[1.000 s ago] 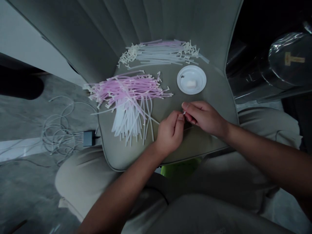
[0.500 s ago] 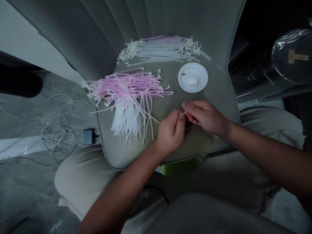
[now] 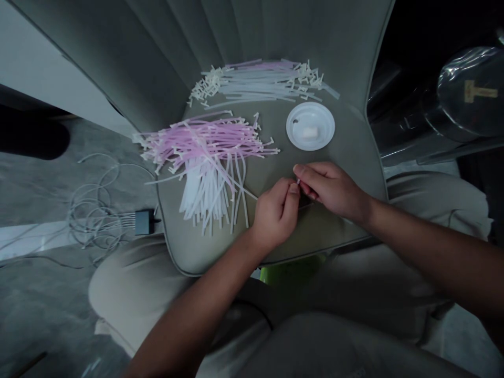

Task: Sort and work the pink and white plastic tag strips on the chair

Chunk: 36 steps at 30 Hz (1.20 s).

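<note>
My left hand [image 3: 275, 212] and my right hand [image 3: 333, 189] meet fingertip to fingertip over a grey chair seat [image 3: 307, 236]. Both are pinched shut on one small white piece [image 3: 298, 181], too small to name, and a thin tube seems to run from it under my right palm. Left of my hands lies a heap of pink tubes with white end fittings [image 3: 205, 142], and clear white tubes [image 3: 208, 191] fan out below it. Another bundle of tubes [image 3: 263, 81] lies at the back of the seat. A round white lid [image 3: 310, 126] holds a small white block.
The chair's grey backrest [image 3: 220, 37] rises behind the tubes. On the floor to the left lie coiled white cables and a small dark box [image 3: 144, 221]. A shiny clear plastic object [image 3: 464, 94] stands at the right. My knees flank the seat, with something green [image 3: 291, 270] below its front edge.
Both hands stay pinched together in the same spot. Only the view has shifted slightly.
</note>
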Tool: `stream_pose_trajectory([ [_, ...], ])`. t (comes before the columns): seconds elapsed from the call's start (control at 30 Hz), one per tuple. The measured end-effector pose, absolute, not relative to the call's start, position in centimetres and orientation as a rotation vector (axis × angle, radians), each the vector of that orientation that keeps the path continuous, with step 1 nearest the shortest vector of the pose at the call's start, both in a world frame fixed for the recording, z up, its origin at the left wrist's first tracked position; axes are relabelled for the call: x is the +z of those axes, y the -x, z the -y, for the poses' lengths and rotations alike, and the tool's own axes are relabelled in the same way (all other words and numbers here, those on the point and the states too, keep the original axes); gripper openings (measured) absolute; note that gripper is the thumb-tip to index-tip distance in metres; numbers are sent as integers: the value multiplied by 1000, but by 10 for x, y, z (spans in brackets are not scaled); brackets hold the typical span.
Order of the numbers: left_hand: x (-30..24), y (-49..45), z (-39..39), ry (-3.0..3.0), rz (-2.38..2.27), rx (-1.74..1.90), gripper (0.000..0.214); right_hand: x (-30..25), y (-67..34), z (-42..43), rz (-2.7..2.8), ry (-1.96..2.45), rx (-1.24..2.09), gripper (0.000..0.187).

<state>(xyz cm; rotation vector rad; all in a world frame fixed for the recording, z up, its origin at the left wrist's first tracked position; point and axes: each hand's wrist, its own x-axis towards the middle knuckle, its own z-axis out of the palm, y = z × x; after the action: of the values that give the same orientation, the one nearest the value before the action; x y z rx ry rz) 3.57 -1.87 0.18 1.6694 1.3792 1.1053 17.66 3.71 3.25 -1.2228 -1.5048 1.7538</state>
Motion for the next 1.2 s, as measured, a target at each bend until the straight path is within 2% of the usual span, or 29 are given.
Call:
stream_pose_trajectory([
  [0.73, 1, -36, 20, -1669, -1363, 1084, 30, 34, -177, -36, 1524, 1237, 1757, 50],
  [1.2, 2, -35, 19, -1721, -1362, 1060, 29, 40, -179, -33, 1814, 1234, 1501, 43],
])
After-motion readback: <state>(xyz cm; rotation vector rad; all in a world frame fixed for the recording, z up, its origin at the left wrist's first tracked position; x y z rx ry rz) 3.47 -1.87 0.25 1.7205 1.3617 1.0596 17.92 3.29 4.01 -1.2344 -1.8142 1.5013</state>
